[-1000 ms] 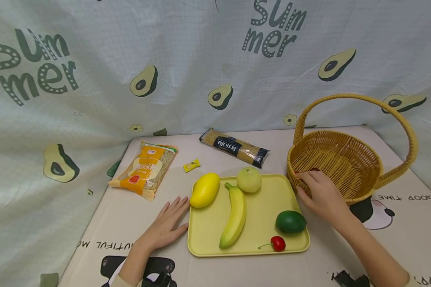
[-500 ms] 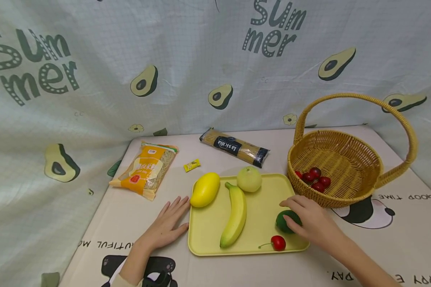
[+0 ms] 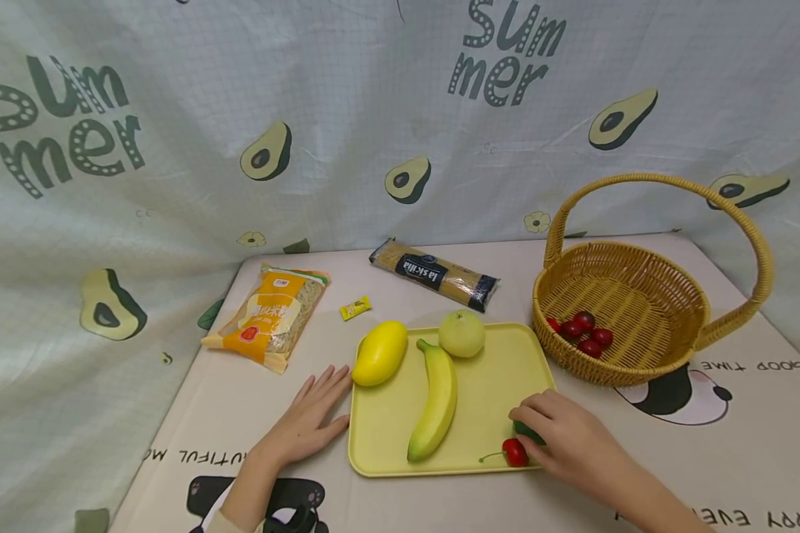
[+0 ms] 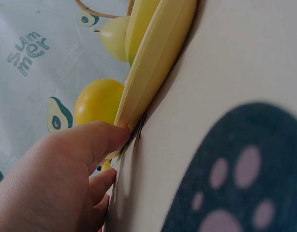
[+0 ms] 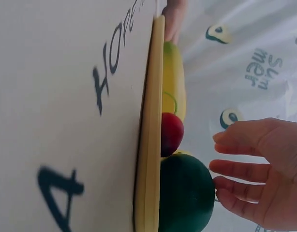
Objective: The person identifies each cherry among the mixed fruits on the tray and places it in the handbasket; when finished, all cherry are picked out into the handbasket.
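Note:
My left hand (image 3: 311,420) lies on the table with fingers spread, its fingertips at the left edge of the yellow tray (image 3: 487,385). In the left wrist view the thumb (image 4: 102,137) touches the tray's side. My right hand (image 3: 560,437) is over the tray's front right corner, partly hiding a dark green oval fruit (image 3: 528,432). In the right wrist view its fingers are apart and loosely bent, close to the green fruit (image 5: 186,193), without gripping it. A red cherry (image 3: 514,452) with a stem lies beside that fruit, near the thumb.
The tray also bears a banana (image 3: 435,403), a yellow mango (image 3: 380,353) and a round pale green fruit (image 3: 462,334). A wicker basket (image 3: 667,296) holding several cherries (image 3: 590,347) stands right. Behind lie a grain bag (image 3: 273,314), a yellow packet (image 3: 355,308) and a pasta pack (image 3: 433,272).
My right hand has left the basket, where several cherries now show, and moved toward me over the tray, past the green fruit to beside the cherry. The left hand has stayed still.

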A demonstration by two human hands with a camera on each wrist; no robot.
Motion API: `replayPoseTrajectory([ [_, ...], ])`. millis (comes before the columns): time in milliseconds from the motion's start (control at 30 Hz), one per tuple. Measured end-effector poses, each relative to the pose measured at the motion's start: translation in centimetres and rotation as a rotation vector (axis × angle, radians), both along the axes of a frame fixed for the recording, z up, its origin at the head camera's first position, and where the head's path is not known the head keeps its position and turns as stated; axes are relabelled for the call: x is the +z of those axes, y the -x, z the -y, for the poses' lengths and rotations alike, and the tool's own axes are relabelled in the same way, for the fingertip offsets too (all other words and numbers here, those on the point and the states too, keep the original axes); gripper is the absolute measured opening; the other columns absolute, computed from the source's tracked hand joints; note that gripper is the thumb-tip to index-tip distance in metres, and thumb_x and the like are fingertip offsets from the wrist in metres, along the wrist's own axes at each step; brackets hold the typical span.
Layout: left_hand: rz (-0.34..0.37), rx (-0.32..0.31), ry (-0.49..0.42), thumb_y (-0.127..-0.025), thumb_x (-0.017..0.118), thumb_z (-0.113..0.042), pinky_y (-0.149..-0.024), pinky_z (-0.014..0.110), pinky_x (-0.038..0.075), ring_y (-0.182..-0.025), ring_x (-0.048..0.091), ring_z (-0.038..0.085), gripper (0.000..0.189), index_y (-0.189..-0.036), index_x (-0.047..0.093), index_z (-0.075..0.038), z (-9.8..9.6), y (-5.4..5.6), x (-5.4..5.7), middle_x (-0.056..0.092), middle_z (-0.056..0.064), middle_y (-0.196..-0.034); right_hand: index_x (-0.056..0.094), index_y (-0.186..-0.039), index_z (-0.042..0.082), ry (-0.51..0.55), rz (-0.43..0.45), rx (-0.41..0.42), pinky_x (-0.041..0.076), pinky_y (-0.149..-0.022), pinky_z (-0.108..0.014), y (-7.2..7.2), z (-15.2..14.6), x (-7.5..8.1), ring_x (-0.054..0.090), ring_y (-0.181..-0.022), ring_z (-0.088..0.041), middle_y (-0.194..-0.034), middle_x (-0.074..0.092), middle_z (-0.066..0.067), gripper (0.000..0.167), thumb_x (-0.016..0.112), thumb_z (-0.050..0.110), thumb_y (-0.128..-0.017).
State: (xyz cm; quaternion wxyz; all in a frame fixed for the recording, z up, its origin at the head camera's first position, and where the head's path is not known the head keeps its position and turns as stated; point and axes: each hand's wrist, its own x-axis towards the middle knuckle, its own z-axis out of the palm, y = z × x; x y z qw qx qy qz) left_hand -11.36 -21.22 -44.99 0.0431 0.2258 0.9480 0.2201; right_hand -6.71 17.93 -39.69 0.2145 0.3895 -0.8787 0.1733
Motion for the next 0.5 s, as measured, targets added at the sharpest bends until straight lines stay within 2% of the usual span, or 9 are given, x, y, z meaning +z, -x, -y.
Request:
replayPoseTrajectory([
  [33,0.0,0.0,-0.001,-0.089,0.053,-0.035,-0.111,0.043,0.004,-0.139,0.012,0.02,0.065,-0.145,0.028,-0.015,0.0,0.0,0.0,0.021,0.0,-0.15,0.065,-0.09,0.014,0.001,-0.003,0.019,0.046,-0.062,-0.019,-0.1,0.1,-0.1,0.05,-0.075,-0.007,-0.086,0.055,0.008,0.036,0.038,0.038,-0.093],
  [100,-0.001,0.001,-0.001,-0.089,0.053,-0.035,-0.111,0.043,0.004,-0.139,0.012,0.02,0.064,-0.145,0.028,-0.015,0.0,0.0,0.0,0.021,0.0,-0.15,0.065,-0.09,0.014,0.004,-0.012,0.055,0.046,-0.064,-0.02,-0.2,0.2,-0.3,0.05,-0.075,-0.007,-0.086,0.055,0.008,0.036,0.038,0.038,-0.093],
  [200,-0.003,0.003,-0.001,-0.089,0.054,-0.035,-0.111,0.043,0.004,-0.139,0.012,0.02,0.064,-0.145,0.028,-0.015,0.0,-0.1,-0.1,0.021,0.0,-0.15,0.064,-0.09,0.015,-0.002,-0.01,0.11,0.047,-0.066,-0.02,-0.4,0.4,-0.5,0.052,-0.077,-0.007,-0.087,0.055,0.008,0.018,0.055,0.03,-0.09],
  [267,-0.002,0.004,0.0,-0.089,0.054,-0.035,-0.111,0.043,0.004,-0.139,0.011,0.02,0.064,-0.145,0.028,-0.015,0.0,-0.1,-0.1,0.021,0.0,-0.151,0.065,-0.091,0.015,-0.019,0.003,0.132,0.048,-0.067,-0.021,-0.5,0.5,-0.6,0.053,-0.078,-0.007,-0.088,0.055,0.008,0.012,0.067,0.023,-0.083],
  [367,-0.002,0.003,0.001,-0.089,0.054,-0.035,-0.111,0.043,0.004,-0.139,0.011,0.02,0.065,-0.145,0.028,-0.015,0.1,0.0,-0.1,0.021,0.0,-0.151,0.064,-0.093,0.016,-0.053,0.061,0.157,0.049,-0.068,-0.022,-0.8,0.6,-0.7,0.053,-0.08,-0.007,-0.091,0.055,0.008,0.025,0.077,0.016,-0.071],
  [500,-0.005,0.0,0.002,-0.089,0.053,-0.035,-0.111,0.043,0.004,-0.139,0.011,0.019,0.065,-0.145,0.028,-0.015,0.0,0.0,-0.1,0.021,0.0,-0.151,0.064,-0.095,0.017,-0.098,0.14,0.18,0.05,-0.069,-0.024,-1.1,0.7,-0.8,0.053,-0.082,-0.007,-0.094,0.055,0.008,0.032,0.079,0.013,-0.067],
])
